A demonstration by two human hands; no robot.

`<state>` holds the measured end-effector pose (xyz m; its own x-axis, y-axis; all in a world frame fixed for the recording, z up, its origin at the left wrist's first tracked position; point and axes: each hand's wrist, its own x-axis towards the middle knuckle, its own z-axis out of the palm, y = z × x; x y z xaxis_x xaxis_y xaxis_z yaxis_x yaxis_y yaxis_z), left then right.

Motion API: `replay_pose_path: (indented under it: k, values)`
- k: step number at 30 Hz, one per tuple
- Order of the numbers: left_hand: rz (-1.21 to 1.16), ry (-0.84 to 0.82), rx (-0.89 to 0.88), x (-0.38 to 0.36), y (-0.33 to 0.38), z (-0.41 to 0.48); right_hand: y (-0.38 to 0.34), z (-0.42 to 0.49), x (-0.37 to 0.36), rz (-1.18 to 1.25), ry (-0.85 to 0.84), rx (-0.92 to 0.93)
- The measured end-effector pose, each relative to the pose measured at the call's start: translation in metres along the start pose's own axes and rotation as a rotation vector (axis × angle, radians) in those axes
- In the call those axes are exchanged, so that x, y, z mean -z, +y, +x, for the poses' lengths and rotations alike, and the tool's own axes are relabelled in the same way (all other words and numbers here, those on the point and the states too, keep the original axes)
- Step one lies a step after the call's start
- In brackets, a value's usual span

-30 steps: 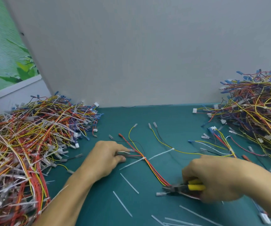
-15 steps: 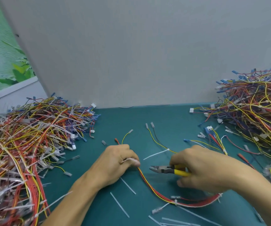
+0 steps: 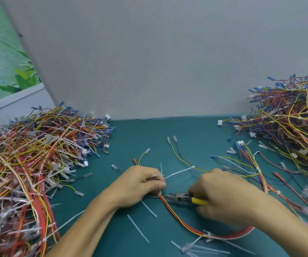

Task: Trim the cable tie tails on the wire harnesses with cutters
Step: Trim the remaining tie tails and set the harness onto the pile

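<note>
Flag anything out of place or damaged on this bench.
Loose white plastic cable tie offcuts lie scattered on the teal mat at the near edge, some in a small heap; likely trimming scrap. Nothing looks damaged.

Bright, soft, even light; only faint shadows on the table (image 3: 196,130). Wide-angle bend: wall (image 3: 168,62) edge at 10 o'clock leans hard. Wire piles (image 3: 19,173) at 8 and 3 o'clock smeared; centre sharper, slightly soft overall.
</note>
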<state>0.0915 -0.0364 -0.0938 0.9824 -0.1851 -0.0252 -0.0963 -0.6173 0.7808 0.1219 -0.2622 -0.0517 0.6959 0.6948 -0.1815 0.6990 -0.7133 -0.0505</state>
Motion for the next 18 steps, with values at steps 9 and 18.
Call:
replay_pose_path:
  k: [9, 18]
  values:
    - [0.033, 0.059, -0.013, 0.001, -0.004, 0.000, -0.014, 0.003, -0.011, -0.005, 0.049, -0.084]
    - [0.014, 0.059, 0.000, 0.001, -0.003, -0.001, -0.022, 0.004, -0.014, 0.026, 0.069, -0.131]
